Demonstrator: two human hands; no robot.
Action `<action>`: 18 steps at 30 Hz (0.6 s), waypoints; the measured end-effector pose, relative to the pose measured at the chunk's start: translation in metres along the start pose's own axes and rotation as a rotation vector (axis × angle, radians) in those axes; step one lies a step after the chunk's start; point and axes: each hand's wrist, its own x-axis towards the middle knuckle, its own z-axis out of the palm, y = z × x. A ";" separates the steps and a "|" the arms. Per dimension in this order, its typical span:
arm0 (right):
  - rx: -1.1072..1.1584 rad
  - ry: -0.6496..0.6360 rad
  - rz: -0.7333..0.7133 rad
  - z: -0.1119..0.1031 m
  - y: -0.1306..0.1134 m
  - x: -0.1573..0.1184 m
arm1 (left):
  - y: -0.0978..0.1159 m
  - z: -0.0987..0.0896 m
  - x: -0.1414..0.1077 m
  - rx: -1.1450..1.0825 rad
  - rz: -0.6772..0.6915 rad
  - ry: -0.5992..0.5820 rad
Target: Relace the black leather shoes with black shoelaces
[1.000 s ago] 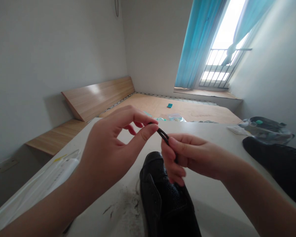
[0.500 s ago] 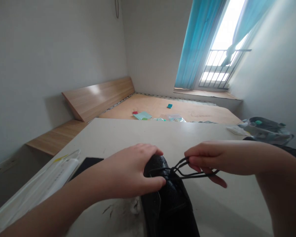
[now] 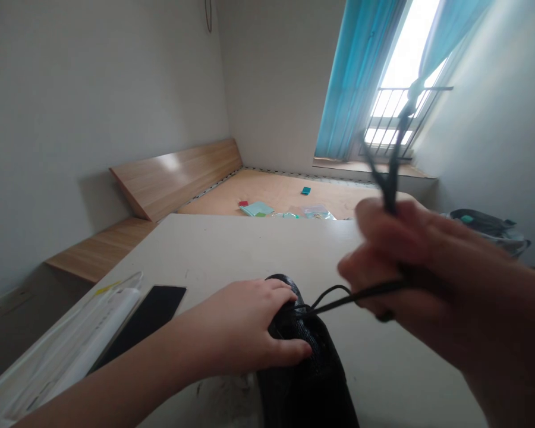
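A black item with a textured, shiny surface, possibly a shoe (image 3: 310,386), stands on the white table (image 3: 214,238) at the bottom centre. My left hand (image 3: 249,327) grips its upper part from the left, thumb on the near side. Thin black cords (image 3: 339,302) run from its top to the right. My right hand (image 3: 392,261), blurred and raised above the table, is closed on these cords. Loose cord ends stick up above its fingers, in front of the window.
At the left lie a dark flat panel (image 3: 145,318) and a white object in clear plastic (image 3: 84,333). Beyond the table, a bed board (image 3: 276,184) holds small packets (image 3: 257,208). A grey bag (image 3: 484,223) is at the right.
My right hand has moved up and towards the camera with the cords, whose ends now point upward. My left hand has shifted slightly down and right on the black item.
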 end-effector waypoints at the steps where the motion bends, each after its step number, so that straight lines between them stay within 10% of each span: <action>1: -0.041 0.139 -0.093 -0.005 -0.007 -0.001 | -0.001 0.000 0.001 0.016 -0.006 -0.018; 7: -0.477 0.655 -0.565 -0.023 -0.021 0.005 | -0.002 0.003 0.000 0.044 -0.023 -0.048; 10: -1.203 0.672 -0.751 -0.027 -0.015 0.008 | -0.001 0.003 -0.001 0.046 -0.027 -0.048; 14: -1.932 0.505 -0.638 -0.044 -0.010 0.007 | -0.002 0.003 -0.002 0.054 -0.023 -0.049; 18: -1.602 0.543 -0.553 -0.069 -0.012 0.015 | -0.002 0.004 -0.002 0.068 -0.029 -0.054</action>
